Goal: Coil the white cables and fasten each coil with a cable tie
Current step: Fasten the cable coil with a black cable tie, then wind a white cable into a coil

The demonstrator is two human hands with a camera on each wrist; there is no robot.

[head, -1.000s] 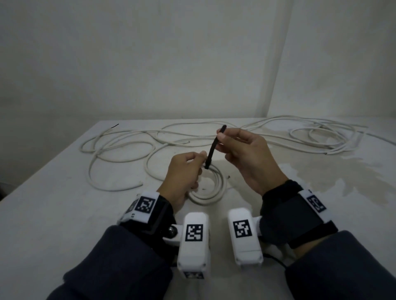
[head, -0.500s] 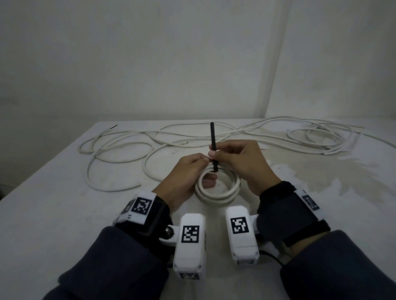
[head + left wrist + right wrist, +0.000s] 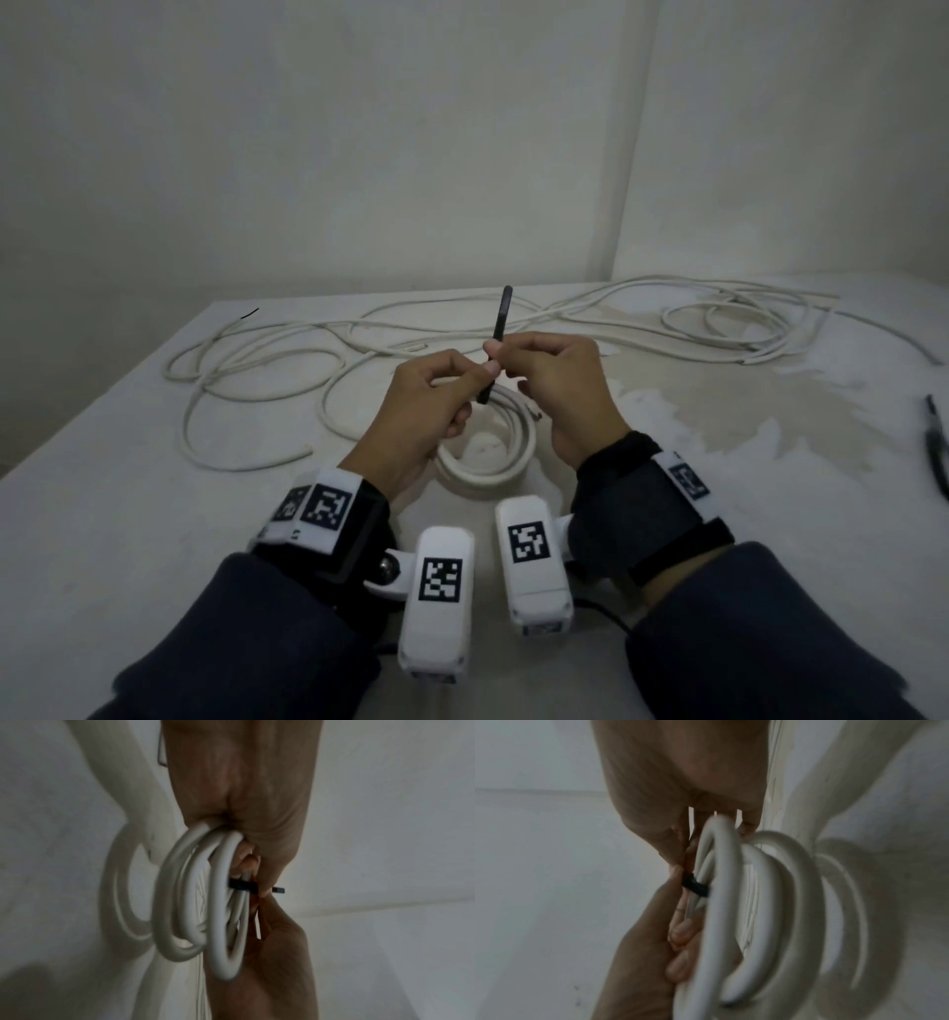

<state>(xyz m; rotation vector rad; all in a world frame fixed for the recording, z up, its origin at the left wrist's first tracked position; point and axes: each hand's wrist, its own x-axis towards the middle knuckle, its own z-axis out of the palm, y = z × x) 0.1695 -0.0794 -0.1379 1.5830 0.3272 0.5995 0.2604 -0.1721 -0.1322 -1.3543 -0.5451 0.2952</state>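
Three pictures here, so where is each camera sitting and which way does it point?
Head: worn on the head, looking down at the table; shows both sleeves, left hand and right hand.
Left wrist: looks along the left hand at the white coil.
Right wrist: looks along the right hand, left hand opposite.
Shared: all three show the coil and black cable tie.

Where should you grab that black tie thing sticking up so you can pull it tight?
Probably its free tail, pinched low, just above the coil. The cable tie stands nearly upright with its tail bare, so coming from the right side suits the right hand, which already pinches it there. The left hand holds the coil steady.
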